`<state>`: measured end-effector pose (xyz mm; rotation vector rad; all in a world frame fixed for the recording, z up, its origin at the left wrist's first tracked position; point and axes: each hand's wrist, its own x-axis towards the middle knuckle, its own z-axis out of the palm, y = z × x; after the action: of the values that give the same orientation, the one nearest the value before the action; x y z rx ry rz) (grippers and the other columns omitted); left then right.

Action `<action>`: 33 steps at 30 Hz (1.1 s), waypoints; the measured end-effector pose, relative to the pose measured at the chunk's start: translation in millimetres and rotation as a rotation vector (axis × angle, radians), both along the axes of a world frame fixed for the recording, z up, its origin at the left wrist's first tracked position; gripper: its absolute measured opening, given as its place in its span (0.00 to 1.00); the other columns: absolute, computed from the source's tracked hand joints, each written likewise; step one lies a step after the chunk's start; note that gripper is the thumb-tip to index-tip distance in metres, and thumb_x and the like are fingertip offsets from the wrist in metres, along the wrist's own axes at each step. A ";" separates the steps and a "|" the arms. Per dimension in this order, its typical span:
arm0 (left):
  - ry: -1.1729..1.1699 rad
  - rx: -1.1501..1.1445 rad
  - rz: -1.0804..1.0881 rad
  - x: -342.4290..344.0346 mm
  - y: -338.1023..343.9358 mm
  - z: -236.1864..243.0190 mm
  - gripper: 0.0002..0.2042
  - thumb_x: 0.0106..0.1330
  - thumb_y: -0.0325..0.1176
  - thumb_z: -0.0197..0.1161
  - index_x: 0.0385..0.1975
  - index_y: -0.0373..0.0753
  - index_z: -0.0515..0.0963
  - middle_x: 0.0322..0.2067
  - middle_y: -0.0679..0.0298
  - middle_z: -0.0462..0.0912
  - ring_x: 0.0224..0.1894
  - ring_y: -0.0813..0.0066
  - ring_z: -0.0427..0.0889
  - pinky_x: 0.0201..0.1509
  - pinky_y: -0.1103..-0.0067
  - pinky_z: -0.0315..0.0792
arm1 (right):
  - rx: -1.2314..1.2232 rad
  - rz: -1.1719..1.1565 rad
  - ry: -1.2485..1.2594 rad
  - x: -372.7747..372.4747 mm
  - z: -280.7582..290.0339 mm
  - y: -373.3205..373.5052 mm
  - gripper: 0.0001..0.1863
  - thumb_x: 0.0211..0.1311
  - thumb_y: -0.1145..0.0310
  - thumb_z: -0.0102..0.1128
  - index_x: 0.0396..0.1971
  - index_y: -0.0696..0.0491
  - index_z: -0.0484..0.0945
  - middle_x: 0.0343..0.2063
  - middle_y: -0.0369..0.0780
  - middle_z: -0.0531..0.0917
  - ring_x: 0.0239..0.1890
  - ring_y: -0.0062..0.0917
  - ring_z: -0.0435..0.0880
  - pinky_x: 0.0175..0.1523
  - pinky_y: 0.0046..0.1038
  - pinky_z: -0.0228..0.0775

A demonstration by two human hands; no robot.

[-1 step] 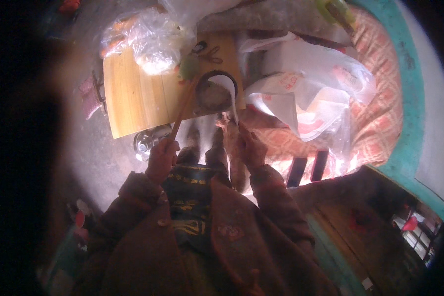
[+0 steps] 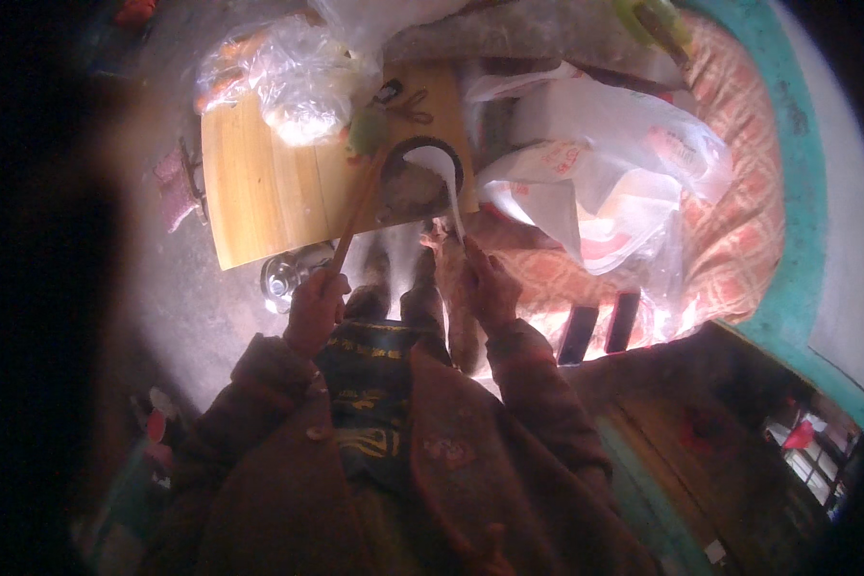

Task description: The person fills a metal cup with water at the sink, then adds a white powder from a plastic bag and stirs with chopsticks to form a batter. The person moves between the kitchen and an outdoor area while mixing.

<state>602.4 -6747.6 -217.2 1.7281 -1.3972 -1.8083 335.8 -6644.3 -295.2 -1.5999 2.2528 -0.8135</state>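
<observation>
The dark round bowl sits at the 3 o'clock side of the wooden table. The hands are apart. The left hand, at the bowl's 7 o'clock, is clamped on a thin brown stick. The right hand, at 5 o'clock, grips a white curved utensil reaching into the bowl. White plastic bags lie at 3 o'clock.

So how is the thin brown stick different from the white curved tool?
The thin brown stick is straight; the white curved tool bends and widens at its far end. The stick is in the left hand, the tool in the right hand. Both are held at their near ends and point forward.
</observation>
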 end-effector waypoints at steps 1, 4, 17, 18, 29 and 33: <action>-0.016 0.026 0.010 -0.5 0.1 0.7 0.10 0.67 0.36 0.55 0.27 0.37 0.74 0.14 0.69 0.70 0.14 0.83 0.68 0.18 0.82 0.60 | 0.002 -0.002 0.039 0.0 -2.2 0.3 0.24 0.58 0.62 0.60 0.57 0.34 0.72 0.25 0.40 0.81 0.23 0.37 0.81 0.26 0.39 0.72; -0.022 -0.037 -0.003 -2.0 -2.2 3.7 0.10 0.68 0.35 0.55 0.27 0.37 0.74 0.13 0.69 0.69 0.14 0.83 0.67 0.18 0.81 0.60 | 0.009 -0.016 0.109 -0.2 -3.8 -0.7 0.24 0.57 0.62 0.62 0.56 0.34 0.74 0.22 0.39 0.79 0.21 0.34 0.79 0.25 0.37 0.71; 0.016 0.002 0.018 -19.6 -9.6 7.3 0.10 0.69 0.35 0.53 0.27 0.37 0.73 0.15 0.69 0.69 0.14 0.84 0.66 0.16 0.82 0.59 | -0.089 -0.054 -0.266 3.0 5.4 20.0 0.21 0.59 0.70 0.61 0.54 0.47 0.77 0.31 0.39 0.82 0.28 0.27 0.82 0.33 0.30 0.75; 0.005 0.018 0.009 -21.0 -10.7 5.9 0.10 0.70 0.35 0.53 0.27 0.37 0.73 0.15 0.69 0.69 0.14 0.84 0.66 0.16 0.82 0.59 | -0.026 -0.155 -0.569 2.6 14.1 24.3 0.21 0.60 0.71 0.60 0.54 0.50 0.76 0.30 0.38 0.81 0.28 0.25 0.81 0.32 0.28 0.74; 0.056 0.037 -0.104 -51.8 -20.6 3.5 0.14 0.71 0.42 0.53 0.30 0.38 0.73 0.13 0.70 0.68 0.12 0.85 0.62 0.15 0.83 0.55 | -0.281 -0.735 -1.095 -54.6 170.6 111.0 0.18 0.67 0.71 0.52 0.54 0.62 0.72 0.25 0.32 0.76 0.26 0.12 0.73 0.31 0.17 0.67; 0.075 0.025 -0.139 -63.3 -20.9 1.2 0.13 0.71 0.42 0.52 0.30 0.38 0.73 0.13 0.70 0.67 0.13 0.85 0.62 0.15 0.83 0.55 | -0.045 -0.715 -0.607 -90.2 173.2 112.9 0.19 0.63 0.68 0.55 0.53 0.59 0.74 0.25 0.37 0.80 0.26 0.21 0.78 0.32 0.22 0.70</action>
<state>539.1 -6768.5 -216.0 1.5920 -1.5039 -1.9491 245.6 -6531.4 -122.0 -0.3979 2.2977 -1.2965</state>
